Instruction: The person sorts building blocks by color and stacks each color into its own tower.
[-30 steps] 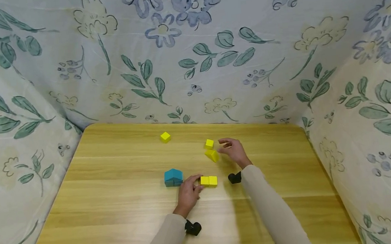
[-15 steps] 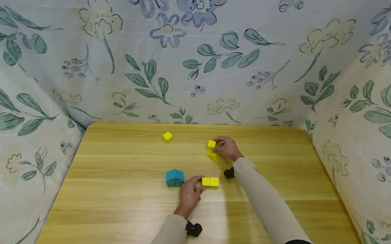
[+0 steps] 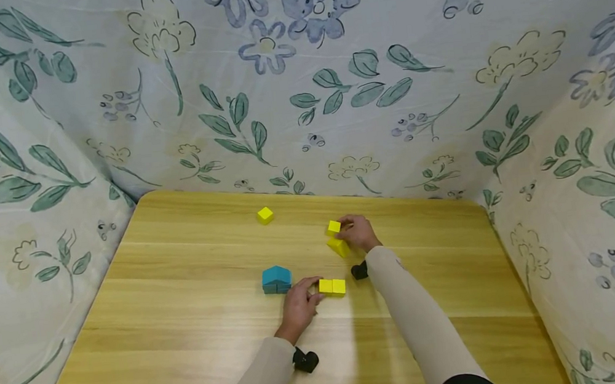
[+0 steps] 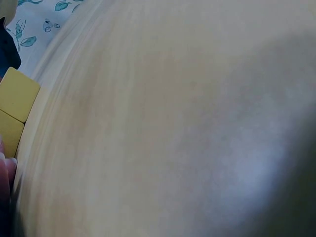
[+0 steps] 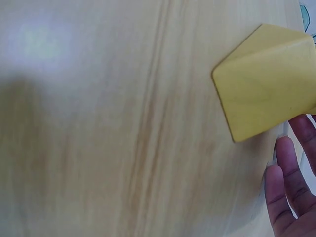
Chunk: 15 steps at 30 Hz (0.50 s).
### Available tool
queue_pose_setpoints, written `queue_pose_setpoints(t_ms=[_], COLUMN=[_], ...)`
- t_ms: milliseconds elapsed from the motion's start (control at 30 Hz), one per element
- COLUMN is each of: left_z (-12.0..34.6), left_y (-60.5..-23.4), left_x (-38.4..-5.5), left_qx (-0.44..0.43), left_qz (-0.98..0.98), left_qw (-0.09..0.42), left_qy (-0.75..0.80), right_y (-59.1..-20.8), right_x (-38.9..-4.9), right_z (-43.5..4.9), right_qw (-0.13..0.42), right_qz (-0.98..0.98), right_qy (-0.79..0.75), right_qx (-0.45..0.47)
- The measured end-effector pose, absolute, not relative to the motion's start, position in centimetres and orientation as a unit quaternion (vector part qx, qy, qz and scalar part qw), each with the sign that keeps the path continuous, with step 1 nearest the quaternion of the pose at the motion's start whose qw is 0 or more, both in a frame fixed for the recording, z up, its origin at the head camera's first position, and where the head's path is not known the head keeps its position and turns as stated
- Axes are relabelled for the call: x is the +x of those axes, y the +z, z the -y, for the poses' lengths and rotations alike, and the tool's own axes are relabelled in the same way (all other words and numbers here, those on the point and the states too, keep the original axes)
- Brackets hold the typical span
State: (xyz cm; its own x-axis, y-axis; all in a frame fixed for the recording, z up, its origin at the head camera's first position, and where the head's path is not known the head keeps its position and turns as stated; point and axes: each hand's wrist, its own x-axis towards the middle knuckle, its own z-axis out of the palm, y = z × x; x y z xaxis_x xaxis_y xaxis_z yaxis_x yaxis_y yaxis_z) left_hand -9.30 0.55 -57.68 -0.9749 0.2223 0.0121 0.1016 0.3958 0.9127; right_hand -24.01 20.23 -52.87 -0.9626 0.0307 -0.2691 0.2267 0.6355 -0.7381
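Two yellow cubes stand side by side, touching, in the middle of the table. My left hand holds the left yellow cube, thumb at its front and a finger at its back; the right yellow cube adjoins it. Farther back, my right hand pinches another yellow cube between thumb and finger. Right in front of that cube lies a yellow triangular block, large in the right wrist view, where the hand's outer fingers show beside it and the pinched cube is mostly hidden.
Left of my left hand a blue triangular roof block sits on small blue blocks. A single yellow cube lies near the back edge of the wooden table. Flowered cloth hangs behind and at both sides.
My right hand has moved left from beside the triangular block to the back yellow cube and taken hold of it. The left hand stays at the paired cubes; the head view shifts slightly.
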Motion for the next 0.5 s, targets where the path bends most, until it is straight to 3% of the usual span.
queue_pose_setpoints(t_ms=[500], left_z=[-0.54], left_y=[-57.41], left_x=[-9.21], left_qx=[0.1], left_qz=[-0.836], left_qw=[0.05], left_qy=[0.537], right_y=[-53.34], right_x=[-23.98], right_z=[-20.62], right_qw=[0.113], right_qz=[-0.892], right_qy=[-0.433], right_qx=[0.061])
